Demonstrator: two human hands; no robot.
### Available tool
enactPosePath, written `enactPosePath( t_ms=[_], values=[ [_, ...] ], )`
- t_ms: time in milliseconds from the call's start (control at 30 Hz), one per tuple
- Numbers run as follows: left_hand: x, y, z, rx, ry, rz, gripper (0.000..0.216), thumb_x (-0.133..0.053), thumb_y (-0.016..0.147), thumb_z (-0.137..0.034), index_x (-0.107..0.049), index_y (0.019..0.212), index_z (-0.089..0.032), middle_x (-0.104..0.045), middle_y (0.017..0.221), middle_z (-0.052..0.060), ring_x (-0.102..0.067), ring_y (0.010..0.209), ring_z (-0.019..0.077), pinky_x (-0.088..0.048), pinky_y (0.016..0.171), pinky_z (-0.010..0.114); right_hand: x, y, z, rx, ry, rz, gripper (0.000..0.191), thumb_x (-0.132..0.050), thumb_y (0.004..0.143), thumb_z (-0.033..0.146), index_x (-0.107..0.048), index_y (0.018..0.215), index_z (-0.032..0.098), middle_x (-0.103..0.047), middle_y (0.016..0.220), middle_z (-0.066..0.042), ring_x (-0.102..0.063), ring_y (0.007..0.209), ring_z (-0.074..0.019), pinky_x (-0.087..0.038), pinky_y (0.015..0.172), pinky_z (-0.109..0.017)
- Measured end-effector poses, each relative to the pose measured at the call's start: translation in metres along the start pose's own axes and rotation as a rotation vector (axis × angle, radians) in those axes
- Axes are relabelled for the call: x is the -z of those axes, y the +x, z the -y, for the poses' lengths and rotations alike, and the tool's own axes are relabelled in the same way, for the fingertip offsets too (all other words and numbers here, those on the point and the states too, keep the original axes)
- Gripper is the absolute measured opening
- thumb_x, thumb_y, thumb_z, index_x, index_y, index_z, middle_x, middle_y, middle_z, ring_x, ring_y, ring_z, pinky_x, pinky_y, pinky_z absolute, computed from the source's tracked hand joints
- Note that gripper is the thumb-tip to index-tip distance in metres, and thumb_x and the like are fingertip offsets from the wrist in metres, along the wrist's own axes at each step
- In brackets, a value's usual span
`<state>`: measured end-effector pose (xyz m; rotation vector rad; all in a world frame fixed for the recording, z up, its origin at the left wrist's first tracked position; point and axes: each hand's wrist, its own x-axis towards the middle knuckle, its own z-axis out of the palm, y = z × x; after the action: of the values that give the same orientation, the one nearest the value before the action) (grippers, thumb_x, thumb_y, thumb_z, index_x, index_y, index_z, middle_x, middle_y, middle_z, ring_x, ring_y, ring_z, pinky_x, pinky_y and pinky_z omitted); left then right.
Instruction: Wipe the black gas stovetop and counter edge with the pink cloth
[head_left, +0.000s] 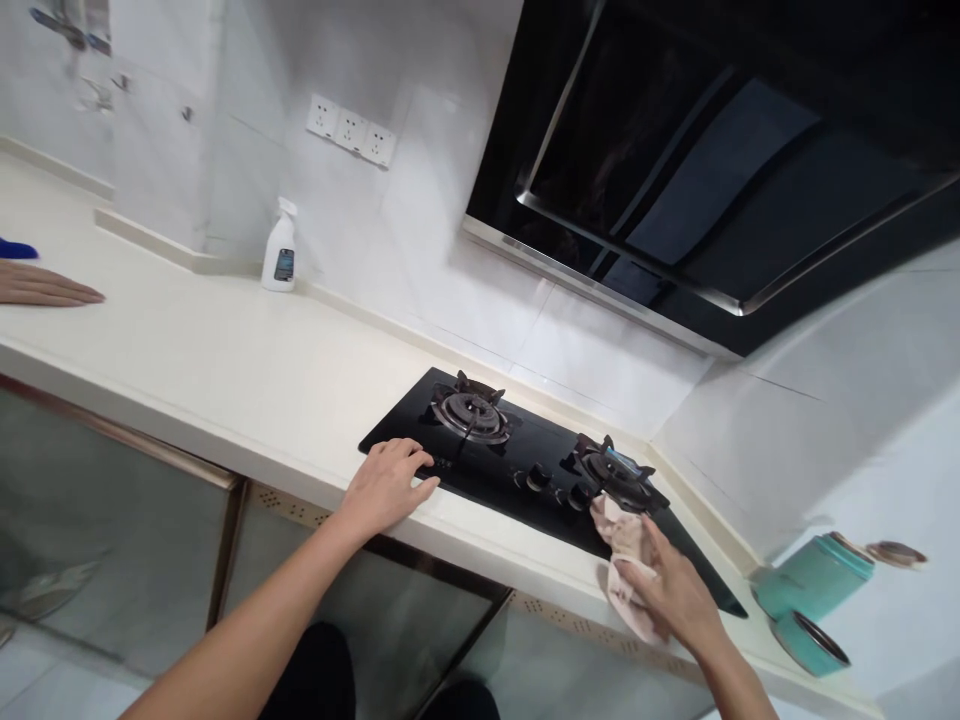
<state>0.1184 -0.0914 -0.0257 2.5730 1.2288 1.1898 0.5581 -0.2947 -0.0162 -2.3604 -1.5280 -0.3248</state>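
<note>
My right hand grips a crumpled, stained pale pink cloth over the front right part of the black gas stove. The cloth's top end touches the stove near the right burner, and its lower part hangs over the counter's front edge. My left hand rests at the stove's front left corner, fingers loosely bent and apart, with nothing in it. Left of that corner's rear is the left burner. Two control knobs sit between the burners.
Another person's hand lies flat on the white counter at far left, beside something blue. A white spray bottle stands by the wall. Teal canisters stand at the right end. A black range hood overhangs the stove.
</note>
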Motion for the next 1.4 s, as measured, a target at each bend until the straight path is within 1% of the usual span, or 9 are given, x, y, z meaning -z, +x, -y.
enactPosePath(
  t_ms=[100, 300, 467, 633, 733, 800, 967, 1200, 1400],
  values=[
    [0.003, 0.000, -0.001, -0.006, 0.006, 0.015, 0.026, -0.058, 0.092, -0.038, -0.075, 0.104, -0.023, -0.071, 0.117, 0.009, -0.064, 0.115, 0.0295, -0.045, 0.102, 0.047, -0.004, 0.010, 0.011, -0.004, -0.159, -0.013, 0.053, -0.059, 0.085, 0.063, -0.070, 0.125, 0.030, -0.058, 0.119, -0.012, -0.058, 0.110, -0.0337, -0.047, 0.094, -0.046],
    [0.002, 0.003, -0.002, -0.001, 0.037, 0.019, 0.030, -0.054, 0.093, -0.040, -0.074, 0.105, -0.021, -0.071, 0.119, 0.011, -0.063, 0.115, 0.0298, -0.044, 0.102, 0.048, -0.011, -0.001, 0.067, 0.104, -0.113, -0.087, 0.035, -0.062, 0.088, 0.036, -0.073, 0.121, 0.032, -0.054, 0.134, -0.010, -0.054, 0.112, -0.0293, -0.045, 0.093, -0.041],
    [0.001, 0.004, -0.002, -0.007, 0.002, -0.001, 0.036, -0.053, 0.093, -0.051, -0.074, 0.101, -0.023, -0.072, 0.118, 0.010, -0.064, 0.115, 0.0301, -0.045, 0.102, 0.047, -0.018, 0.001, 0.169, 0.316, 0.122, -0.108, 0.031, -0.064, 0.086, 0.029, -0.075, 0.115, 0.032, -0.057, 0.127, -0.008, -0.051, 0.110, -0.0282, -0.042, 0.092, -0.040],
    [0.002, 0.006, 0.006, 0.037, -0.108, 0.003, 0.049, -0.043, 0.097, -0.059, -0.069, 0.119, -0.024, -0.072, 0.125, 0.009, -0.063, 0.120, 0.0288, -0.044, 0.106, 0.047, -0.031, 0.003, 0.293, 0.470, 0.240, -0.053, 0.035, -0.069, 0.085, 0.044, -0.071, 0.118, 0.034, -0.054, 0.135, -0.007, -0.047, 0.113, -0.0319, -0.040, 0.094, -0.049],
    [0.004, 0.009, 0.015, 0.154, -0.251, -0.003, 0.055, -0.034, 0.098, -0.061, -0.067, 0.124, -0.025, -0.069, 0.132, 0.007, -0.062, 0.125, 0.0266, -0.045, 0.109, 0.043, -0.039, -0.001, 0.335, 0.565, 0.311, -0.097, 0.042, -0.063, 0.090, 0.048, -0.065, 0.129, 0.032, -0.054, 0.137, -0.007, -0.046, 0.116, -0.0316, -0.039, 0.098, -0.050],
    [0.005, 0.011, 0.020, 0.210, -0.302, 0.001, 0.058, -0.033, 0.098, -0.063, -0.067, 0.124, -0.025, -0.068, 0.133, 0.007, -0.063, 0.125, 0.0259, -0.047, 0.108, 0.040, -0.043, -0.003, 0.342, 0.597, 0.359, -0.118, 0.042, -0.064, 0.090, 0.047, -0.065, 0.130, 0.034, -0.052, 0.140, -0.007, -0.046, 0.120, -0.0309, -0.039, 0.101, -0.049],
    [0.007, 0.013, 0.021, 0.168, -0.225, 0.041, 0.058, -0.033, 0.097, -0.064, -0.069, 0.120, -0.024, -0.069, 0.129, 0.007, -0.062, 0.124, 0.0266, -0.048, 0.107, 0.040, -0.045, -0.010, 0.294, 0.524, 0.409, -0.127, 0.039, -0.075, 0.084, 0.045, -0.072, 0.121, 0.035, -0.042, 0.153, -0.009, -0.042, 0.134, -0.0325, -0.032, 0.111, -0.052],
    [0.009, 0.013, 0.013, 0.132, -0.102, 0.070, 0.055, -0.040, 0.094, -0.066, -0.073, 0.114, -0.027, -0.069, 0.129, 0.008, -0.063, 0.122, 0.0311, -0.048, 0.103, 0.045, -0.027, -0.029, 0.132, 0.144, 0.238, -0.259, 0.030, -0.066, 0.085, 0.031, -0.074, 0.114, 0.029, -0.047, 0.153, -0.011, -0.039, 0.140, -0.0371, -0.029, 0.113, -0.058],
    [0.008, 0.015, 0.010, 0.090, -0.036, 0.091, 0.051, -0.047, 0.089, -0.064, -0.075, 0.107, -0.026, -0.074, 0.119, 0.009, -0.064, 0.116, 0.0346, -0.049, 0.098, 0.048, -0.009, -0.043, 0.010, 0.028, 0.407, -0.302, 0.032, -0.051, 0.089, 0.044, -0.075, 0.093, 0.024, -0.064, 0.117, -0.009, -0.063, 0.106, -0.0244, -0.050, 0.094, -0.038]
  ],
)
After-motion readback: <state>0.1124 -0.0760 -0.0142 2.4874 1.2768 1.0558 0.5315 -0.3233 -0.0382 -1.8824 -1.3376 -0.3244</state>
